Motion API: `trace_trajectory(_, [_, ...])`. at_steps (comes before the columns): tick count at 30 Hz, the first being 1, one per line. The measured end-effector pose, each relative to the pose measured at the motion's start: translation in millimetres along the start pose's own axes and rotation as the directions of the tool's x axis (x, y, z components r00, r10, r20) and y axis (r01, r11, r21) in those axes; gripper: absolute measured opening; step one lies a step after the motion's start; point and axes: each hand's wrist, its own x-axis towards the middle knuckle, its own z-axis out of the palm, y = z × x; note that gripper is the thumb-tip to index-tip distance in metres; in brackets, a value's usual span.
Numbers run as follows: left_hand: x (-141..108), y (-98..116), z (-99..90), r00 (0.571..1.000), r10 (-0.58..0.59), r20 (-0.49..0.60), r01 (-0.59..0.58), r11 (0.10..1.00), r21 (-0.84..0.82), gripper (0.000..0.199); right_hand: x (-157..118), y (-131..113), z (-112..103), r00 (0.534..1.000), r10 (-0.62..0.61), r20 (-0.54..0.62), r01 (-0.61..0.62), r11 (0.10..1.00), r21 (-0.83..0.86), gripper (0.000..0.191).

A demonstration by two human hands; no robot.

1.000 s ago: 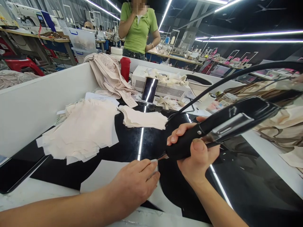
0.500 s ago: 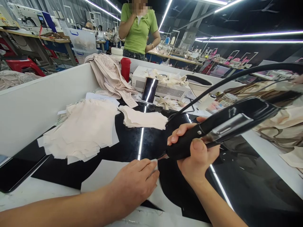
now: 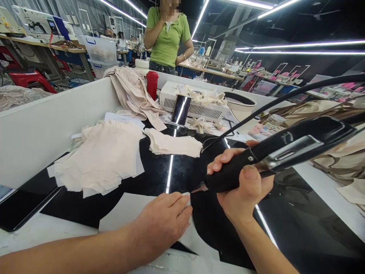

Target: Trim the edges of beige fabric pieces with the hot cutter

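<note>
The largest thing was the bench (image 3: 308, 224), its glossy black top catching streaks of light. A low white wall (image 3: 51, 123) ran along its left side. Beyond the far edge stood a person in a green shirt (image 3: 168, 42), one arm raised and the other bent at the waist.

Draped beige fabric (image 3: 128, 91) lay in the far left corner, beside a white vented box (image 3: 203, 110) with cloth scraps on top. At the left, a broad pile of pale pieces (image 3: 99, 156) lay loosely fanned over the black top. A white sheet (image 3: 122, 211) lay at the near side, partly under the left forearm.

The black tool (image 3: 272, 151) (a bulky one, with a silver strip along its body) slanted above the bench, its narrow end pointing down toward the left fingertips. A black cable (image 3: 285, 96) arched behind it. The right hand (image 3: 242, 190) had its grip clamped around the tool's narrower end. The left hand (image 3: 164, 217) lay low over the white sheet, its grip closed, thumb and fingers pinching the sheet's edge just beside the tool's tip.

Smaller again, a stack of pale strips (image 3: 173, 143) lay beyond both hands. A dark cylinder (image 3: 181, 108) stood before the box, and a red bottle (image 3: 152, 85) stood just left of it.
</note>
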Motion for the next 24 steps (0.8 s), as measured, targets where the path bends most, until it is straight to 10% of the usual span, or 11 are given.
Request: trace_trajectory(24, [-3.8,2.1,4.4,1.000,0.005,0.002,-0.005,0.999,0.049,0.019,-9.4,6.5,5.5,0.999,0.031,0.020,-0.031,0.999,-0.018,0.044])
